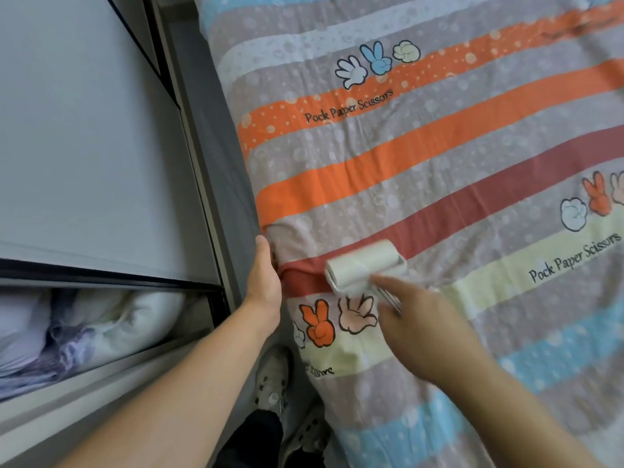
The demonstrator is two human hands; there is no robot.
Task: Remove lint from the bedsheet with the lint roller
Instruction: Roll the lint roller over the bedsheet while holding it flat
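Observation:
A striped bedsheet [439,136] with cartoon hand prints and the words "Pock Paper Scissors" covers the bed. The white lint roller [364,263] lies on a red stripe near the sheet's left edge. My right hand [422,325] grips its handle, with the index finger stretched along it toward the roll; the hand is blurred. At the bed's left edge my left hand [265,275] holds the sheet, its fingers tucked out of sight over the side.
A grey mattress side [216,136] runs along the left edge of the bed. A white cabinet [84,130] stands close on the left, with folded bedding [84,332] on a lower shelf. My shoes [273,376] stand in the narrow gap between.

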